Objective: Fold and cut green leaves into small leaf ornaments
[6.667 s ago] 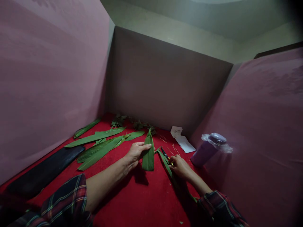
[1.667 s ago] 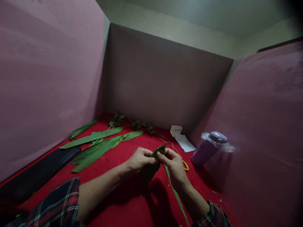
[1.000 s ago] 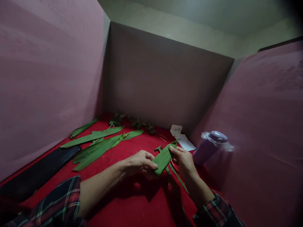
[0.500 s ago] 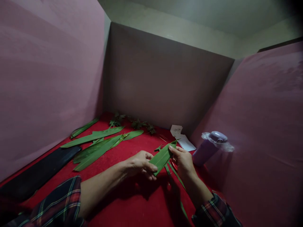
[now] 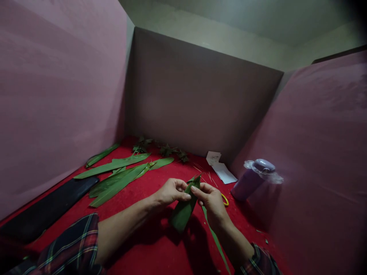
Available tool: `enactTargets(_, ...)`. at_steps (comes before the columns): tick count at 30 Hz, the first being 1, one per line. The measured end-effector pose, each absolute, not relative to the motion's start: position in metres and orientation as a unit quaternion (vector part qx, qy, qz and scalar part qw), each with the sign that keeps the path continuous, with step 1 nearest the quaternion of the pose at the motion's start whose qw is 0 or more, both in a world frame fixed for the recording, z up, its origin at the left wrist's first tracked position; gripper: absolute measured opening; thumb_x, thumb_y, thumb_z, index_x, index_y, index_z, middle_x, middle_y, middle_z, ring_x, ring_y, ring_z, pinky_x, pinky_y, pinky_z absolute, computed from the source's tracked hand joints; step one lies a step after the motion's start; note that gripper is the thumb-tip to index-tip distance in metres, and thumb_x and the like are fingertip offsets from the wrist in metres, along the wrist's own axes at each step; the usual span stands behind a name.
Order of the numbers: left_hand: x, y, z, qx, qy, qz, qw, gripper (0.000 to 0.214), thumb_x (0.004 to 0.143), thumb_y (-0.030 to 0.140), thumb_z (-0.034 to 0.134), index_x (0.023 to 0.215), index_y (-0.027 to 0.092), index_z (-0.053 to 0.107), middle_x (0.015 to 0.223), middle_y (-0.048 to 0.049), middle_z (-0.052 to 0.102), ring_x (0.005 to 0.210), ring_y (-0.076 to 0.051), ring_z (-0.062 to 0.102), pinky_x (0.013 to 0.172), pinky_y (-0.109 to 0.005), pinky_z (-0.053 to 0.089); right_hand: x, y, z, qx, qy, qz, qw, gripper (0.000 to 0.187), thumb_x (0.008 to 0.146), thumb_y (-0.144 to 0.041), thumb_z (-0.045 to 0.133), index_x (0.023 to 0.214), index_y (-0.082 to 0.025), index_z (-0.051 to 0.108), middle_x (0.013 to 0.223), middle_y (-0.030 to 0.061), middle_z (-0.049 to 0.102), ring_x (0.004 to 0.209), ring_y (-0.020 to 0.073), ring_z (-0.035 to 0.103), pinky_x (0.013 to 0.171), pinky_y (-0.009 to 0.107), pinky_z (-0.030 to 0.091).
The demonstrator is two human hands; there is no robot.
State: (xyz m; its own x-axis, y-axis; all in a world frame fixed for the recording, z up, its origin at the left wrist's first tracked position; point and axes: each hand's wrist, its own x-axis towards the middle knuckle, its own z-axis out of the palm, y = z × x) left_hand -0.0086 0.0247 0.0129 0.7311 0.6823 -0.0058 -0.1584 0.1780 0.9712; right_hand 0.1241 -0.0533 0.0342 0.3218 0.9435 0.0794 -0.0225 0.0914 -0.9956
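The left hand [image 5: 170,194] and right hand [image 5: 212,204] both pinch a broad, dark-green leaf piece [image 5: 183,214] near its pointed upper end — it hangs over the middle of the red cloth [image 5: 160,258]. Long, flat green leaves [image 5: 122,186] lie toward the cloth's left edge; a purple, cylindrical bottle [image 5: 246,186] stands by its right edge.

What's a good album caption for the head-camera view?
Left hand and right hand hold a green leaf above red cloth.
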Motion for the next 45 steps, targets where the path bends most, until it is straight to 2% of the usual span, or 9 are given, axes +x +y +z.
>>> enactTargets(6,-0.009,0.021,0.020,0.585,0.247,0.275,0.722,0.039,0.037,0.032,0.081,0.058,0.011,0.055,0.052,0.0019,0.056,0.049,-0.009,0.049,0.052,-0.022,0.036,0.129,-0.055,0.041,-0.546,-0.435,0.386,0.603,0.026,0.058,-0.037,0.075,0.060,-0.014,0.063,0.054,-0.0017,0.055,0.045,0.0074,0.037,0.041,0.020,0.024)
enactTargets(13,-0.011,0.022,0.014,0.606,0.221,0.252,0.721,0.038,0.048,0.037,0.078,0.070,0.010,0.061,0.058,0.0017,0.057,0.053,-0.009,0.049,0.054,-0.022,0.036,0.121,-0.059,0.040,-0.548,-0.432,0.359,0.620,0.024,0.058,-0.036,0.075,0.059,-0.015,0.062,0.054,-0.0025,0.055,0.048,0.0088,0.040,0.045,0.022,0.028)
enactTargets(18,-0.013,0.021,0.017,0.598,0.262,0.265,0.710,0.037,0.050,0.039,0.076,0.066,0.009,0.063,0.057,-0.0006,0.059,0.051,-0.009,0.049,0.053,-0.022,0.036,0.124,-0.056,0.039,-0.554,-0.452,0.350,0.605,0.028,0.061,-0.041,0.071,0.064,-0.015,0.061,0.056,-0.0024,0.055,0.050,0.0095,0.042,0.045,0.022,0.031)
enactTargets(22,-0.014,0.021,0.021,0.583,0.276,0.280,0.711,0.035,0.049,0.039,0.076,0.063,0.010,0.063,0.058,-0.0019,0.061,0.051,-0.011,0.051,0.053,-0.023,0.037,0.174,-0.047,0.039,-0.626,-0.519,0.280,0.510,0.035,0.076,-0.046,0.051,0.091,-0.015,0.059,0.081,0.0053,0.064,0.069,0.0163,0.056,0.057,0.026,0.043)
enactTargets(24,-0.014,0.022,0.022,0.576,0.285,0.288,0.709,0.034,0.049,0.038,0.076,0.062,0.010,0.063,0.058,-0.0020,0.062,0.050,-0.011,0.051,0.052,-0.023,0.037,0.209,-0.043,0.032,-0.708,-0.569,0.152,0.390,0.028,0.079,-0.037,0.042,0.092,-0.016,0.058,0.087,0.0068,0.064,0.076,0.0177,0.058,0.064,0.028,0.043)
enactTargets(28,-0.015,0.022,0.023,0.574,0.293,0.294,0.706,0.032,0.049,0.037,0.075,0.062,0.010,0.064,0.057,-0.0027,0.062,0.051,-0.011,0.052,0.053,-0.023,0.038,0.254,-0.043,0.005,-0.740,-0.594,0.121,0.290,0.006,0.062,-0.018,0.056,0.067,-0.018,0.057,0.071,0.0052,0.062,0.067,0.0191,0.055,0.063,0.029,0.039)
enactTargets(35,-0.016,0.025,0.024,0.555,0.311,0.317,0.703,0.031,0.049,0.035,0.076,0.059,0.010,0.061,0.053,-0.0009,0.060,0.047,-0.009,0.049,0.050,-0.021,0.036,0.262,-0.044,-0.017,-0.727,-0.637,0.121,0.225,0.027,0.056,-0.007,0.055,0.080,-0.019,0.051,0.076,0.0027,0.060,0.069,0.0169,0.054,0.059,0.024,0.035)
enactTargets(40,-0.017,0.028,0.026,0.542,0.327,0.324,0.703,0.032,0.048,0.036,0.076,0.059,0.011,0.061,0.053,-0.0012,0.060,0.047,-0.009,0.049,0.049,-0.021,0.035,0.278,-0.047,-0.005,-0.751,-0.577,0.159,0.279,0.043,0.059,-0.009,0.052,0.101,-0.019,0.049,0.075,0.0007,0.060,0.066,0.0160,0.057,0.057,0.023,0.040)
enactTargets(45,-0.018,0.029,0.025,0.532,0.331,0.326,0.708,0.031,0.047,0.036,0.077,0.059,0.011,0.061,0.053,-0.0014,0.060,0.046,-0.010,0.050,0.049,-0.021,0.035,0.255,-0.060,0.012,-0.680,-0.561,0.258,0.395,0.057,0.063,-0.032,0.064,0.115,-0.018,0.044,0.072,-0.0020,0.051,0.059,0.0121,0.048,0.052,0.023,0.038)
